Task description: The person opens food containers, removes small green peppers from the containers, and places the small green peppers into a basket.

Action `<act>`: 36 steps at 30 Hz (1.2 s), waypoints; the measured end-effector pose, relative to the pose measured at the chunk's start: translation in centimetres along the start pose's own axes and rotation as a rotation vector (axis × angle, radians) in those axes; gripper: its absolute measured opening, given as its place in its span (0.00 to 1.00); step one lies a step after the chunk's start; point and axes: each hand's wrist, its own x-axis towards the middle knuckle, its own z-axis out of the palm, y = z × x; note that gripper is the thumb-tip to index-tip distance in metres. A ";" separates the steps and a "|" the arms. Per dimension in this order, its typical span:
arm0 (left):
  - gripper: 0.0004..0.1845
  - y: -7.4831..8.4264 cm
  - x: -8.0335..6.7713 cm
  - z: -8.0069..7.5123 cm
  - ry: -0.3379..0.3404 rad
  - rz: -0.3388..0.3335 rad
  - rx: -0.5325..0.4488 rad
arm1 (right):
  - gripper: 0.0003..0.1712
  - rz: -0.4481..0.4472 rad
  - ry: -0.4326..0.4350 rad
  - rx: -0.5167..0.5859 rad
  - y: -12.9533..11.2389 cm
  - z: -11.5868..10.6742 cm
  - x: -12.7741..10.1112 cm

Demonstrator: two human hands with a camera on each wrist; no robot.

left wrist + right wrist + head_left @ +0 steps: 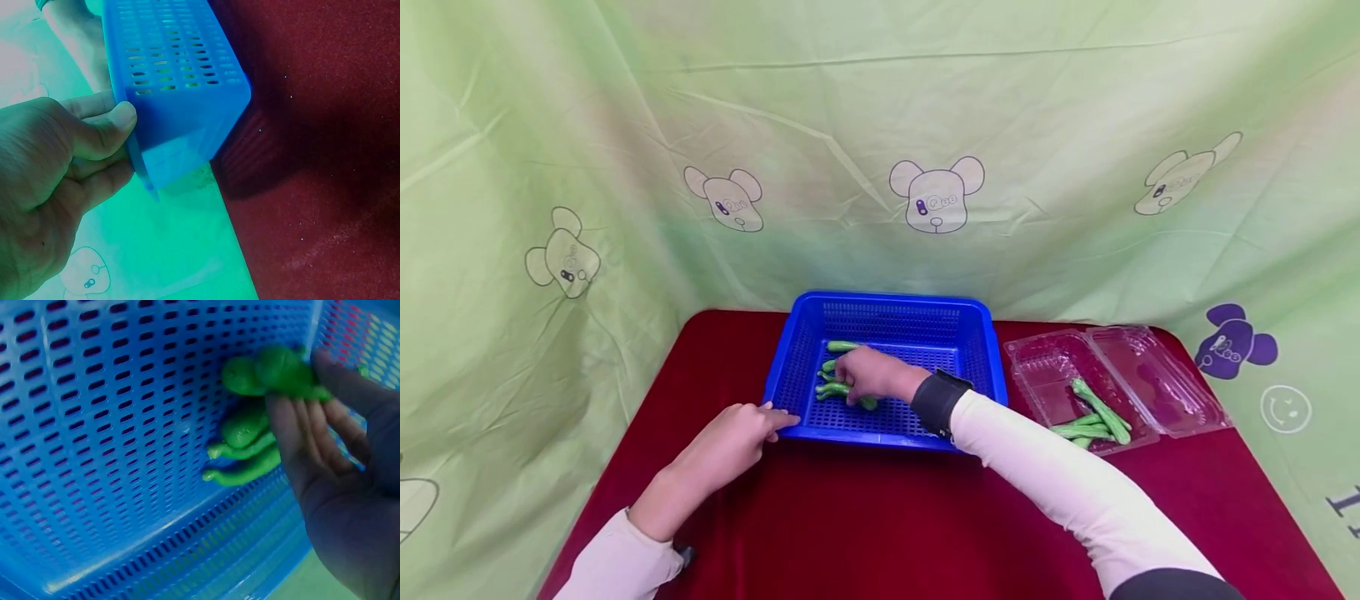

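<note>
A blue perforated plastic basket (pixel 891 300) sits on the table. My left hand (pixel 739 435) grips its near left corner; in the left wrist view the thumb presses the basket's outer side (pixel 181 122) just under the rim. Inside the basket, my right hand (pixel 872 373) pinches a green gourd (pixel 282 370) between thumb and fingers. Several more green gourds (pixel 245 423) with bulbous ends and thin stems lie on the basket floor beside that hand. The hand hides part of them in the head view.
To the right of the basket lies a clear plastic clamshell box (pixel 1037 367) with its lid (pixel 1165 375) folded back, holding several long green gourds (pixel 1103 410). A dark red cloth (pixel 865 517) covers the table. A pale green printed curtain (pixel 835 208) hangs behind and at the sides.
</note>
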 end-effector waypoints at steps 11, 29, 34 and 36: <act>0.24 0.0 0.0 0.4 0.032 0.025 -0.017 | 0.16 0.016 -0.043 -0.221 -0.9 2.3 0.0; 0.26 -0.5 -0.1 0.0 0.001 0.030 -0.023 | 0.08 0.255 0.334 -0.137 11.0 -8.6 -13.8; 0.27 -0.2 -0.5 0.0 -0.004 -0.004 -0.024 | 0.13 0.382 0.277 -0.131 14.6 -8.6 -19.9; 0.28 -0.1 -0.6 0.0 0.002 -0.009 -0.026 | 0.16 0.420 0.222 -0.125 15.4 -8.3 -22.0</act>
